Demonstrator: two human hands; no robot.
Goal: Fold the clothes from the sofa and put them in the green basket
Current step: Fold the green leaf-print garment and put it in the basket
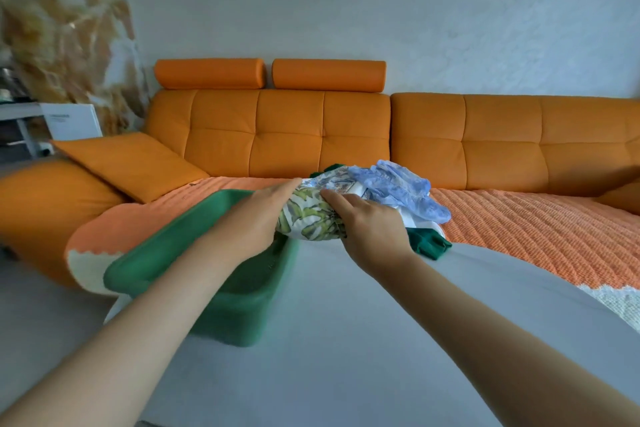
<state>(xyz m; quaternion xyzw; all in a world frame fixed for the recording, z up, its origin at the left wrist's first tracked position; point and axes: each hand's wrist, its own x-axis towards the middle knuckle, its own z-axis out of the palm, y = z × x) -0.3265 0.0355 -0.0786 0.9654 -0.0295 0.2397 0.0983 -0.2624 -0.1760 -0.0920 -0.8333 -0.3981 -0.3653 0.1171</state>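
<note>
A white garment with a green leaf print [313, 218] lies bunched on the sofa seat, at the near side of a small pile of clothes. My left hand [258, 215] grips its left side and my right hand [369, 222] grips its right side. Behind it in the pile are a frilly pale-blue garment [398, 187] and a dark green one [429, 244]. The green basket [166, 250] stands on the seat just left of the pile, under my left forearm; its inside is mostly hidden by that arm.
The orange sofa [287, 135] has an orange quilted cover [519, 229] on its seat. A loose orange cushion [128, 163] leans at the left end. A white side table [69, 121] stands far left. Grey floor lies in front.
</note>
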